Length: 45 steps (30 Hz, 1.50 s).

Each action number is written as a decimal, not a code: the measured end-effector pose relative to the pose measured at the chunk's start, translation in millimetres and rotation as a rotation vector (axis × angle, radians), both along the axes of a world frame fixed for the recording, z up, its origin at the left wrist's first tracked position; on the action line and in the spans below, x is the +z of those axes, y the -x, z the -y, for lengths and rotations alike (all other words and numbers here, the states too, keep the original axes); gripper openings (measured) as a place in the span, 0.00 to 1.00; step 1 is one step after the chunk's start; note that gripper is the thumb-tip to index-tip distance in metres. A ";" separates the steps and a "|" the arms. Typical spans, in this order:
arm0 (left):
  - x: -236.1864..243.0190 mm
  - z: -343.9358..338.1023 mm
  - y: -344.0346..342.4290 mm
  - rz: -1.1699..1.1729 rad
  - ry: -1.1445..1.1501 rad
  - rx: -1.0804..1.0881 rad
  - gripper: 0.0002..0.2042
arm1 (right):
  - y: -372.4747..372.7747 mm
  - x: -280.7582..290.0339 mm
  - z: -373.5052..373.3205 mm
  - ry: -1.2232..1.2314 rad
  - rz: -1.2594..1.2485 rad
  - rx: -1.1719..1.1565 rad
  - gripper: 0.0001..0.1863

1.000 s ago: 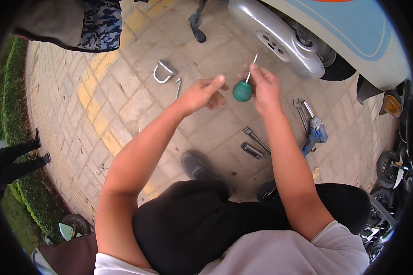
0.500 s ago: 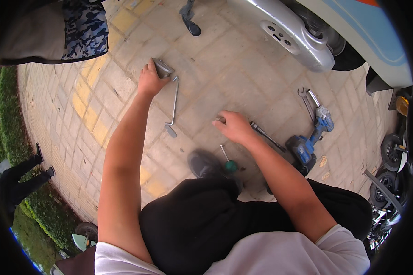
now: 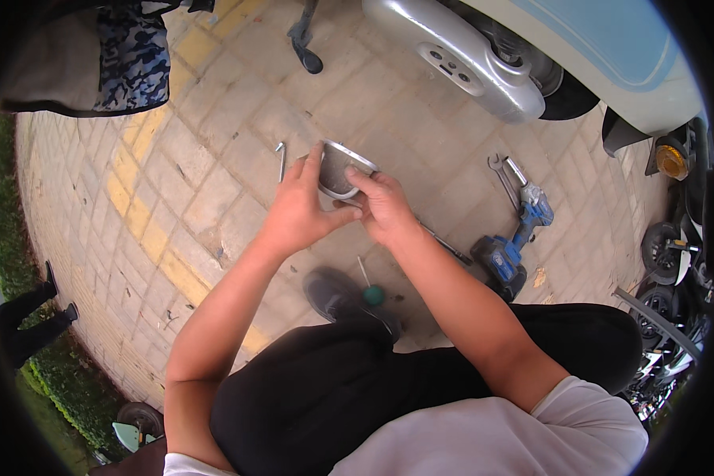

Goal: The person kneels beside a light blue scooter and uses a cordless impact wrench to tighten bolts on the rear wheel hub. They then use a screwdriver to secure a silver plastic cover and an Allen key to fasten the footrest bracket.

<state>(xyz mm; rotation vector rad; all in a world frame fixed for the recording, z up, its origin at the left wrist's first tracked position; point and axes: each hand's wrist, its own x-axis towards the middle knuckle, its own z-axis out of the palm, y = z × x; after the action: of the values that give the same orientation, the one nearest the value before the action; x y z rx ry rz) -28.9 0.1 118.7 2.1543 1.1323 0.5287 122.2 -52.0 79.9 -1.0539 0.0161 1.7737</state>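
Between my hands is a shallow grey piece (image 3: 337, 168) with a pale rim and rounded corners; its kind is unclear. My left hand (image 3: 300, 205) has its fingers along the left side of the rim, thumb stretched below. From the right, my right hand (image 3: 382, 208) grips it, thumb pressed on its inner face. A thin metal rod (image 3: 282, 161) with a bent tip lies on the paving beyond my left hand, which covers its lower part. A stubby screwdriver with a round green handle (image 3: 373, 295) rests near my shoe. Behind my right forearm, a dark metal bar (image 3: 446, 243) is partly hidden.
To the right lie a blue cordless impact wrench (image 3: 506, 247) and an open-ended spanner (image 3: 504, 181). A pale vehicle with a silver lower part (image 3: 460, 67) stands at the far right. A camouflage-patterned cloth (image 3: 133, 59) is at the upper left. Parked scooters (image 3: 666, 285) line the right edge.
My left hand has come right and nearer with the grey piece. My right hand has moved up from near the ground and now grips it too. The view has shifted slightly.
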 end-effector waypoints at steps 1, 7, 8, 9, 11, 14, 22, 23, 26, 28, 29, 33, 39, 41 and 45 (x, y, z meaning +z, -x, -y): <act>-8.2 -3.0 5.5 -0.034 0.150 0.138 0.35 | -9.8 -0.3 1.9 -0.001 -0.030 -0.066 0.22; -92.0 -32.5 52.2 -0.475 0.376 0.463 0.18 | -63.4 -5.3 13.6 -0.021 -0.528 -0.221 0.18; -104.4 -34.3 56.3 -0.546 0.428 0.477 0.18 | -68.9 -4.7 16.3 -0.017 -0.572 -0.239 0.18; -115.0 -34.1 60.3 -0.524 0.437 0.471 0.17 | -72.3 -4.4 18.6 -0.008 -0.619 -0.261 0.18; -130.1 -36.2 65.1 -0.470 0.452 0.469 0.16 | -78.7 -3.5 21.0 -0.047 -0.691 -0.265 0.16; -133.0 -36.4 62.2 -0.510 0.383 0.411 0.14 | -84.8 -3.6 21.3 -0.093 -0.852 -0.267 0.17; -4.4 -2.9 -9.1 0.258 0.685 0.180 0.05 | -91.1 -3.1 14.1 -0.204 -1.081 -0.310 0.19; 17.8 2.9 -18.1 0.264 0.754 0.171 0.07 | -91.0 -1.7 12.9 -0.239 -1.078 -0.301 0.20; 66.0 10.3 -38.0 0.296 0.844 0.105 0.08 | -89.7 3.8 9.1 -0.276 -1.101 -0.301 0.20; 81.0 11.0 -47.2 0.310 0.845 0.090 0.08 | -88.2 7.9 7.4 -0.262 -1.127 -0.295 0.19; 84.0 9.4 -50.7 0.318 0.824 0.100 0.09 | -87.1 9.6 6.4 -0.259 -1.143 -0.295 0.18; 84.6 7.3 -59.0 0.347 0.813 0.145 0.10 | -81.1 13.5 4.3 -0.305 -1.077 -0.276 0.18; 83.5 5.7 -62.3 0.412 0.829 0.205 0.11 | -74.4 11.3 6.3 -0.400 -0.986 -0.253 0.20; 83.4 7.2 -63.6 0.426 0.860 0.215 0.10 | -72.9 8.9 8.2 -0.471 -0.915 -0.216 0.22; 84.0 15.1 -70.6 0.395 0.655 0.156 0.09 | -71.3 1.4 15.4 -0.476 -0.636 -0.229 0.20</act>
<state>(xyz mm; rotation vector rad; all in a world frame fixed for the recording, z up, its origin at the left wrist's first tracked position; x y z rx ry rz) 41.7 -15.0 202.7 1.3405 1.0635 0.5291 193.5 -67.4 81.3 -0.1223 0.0975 1.7151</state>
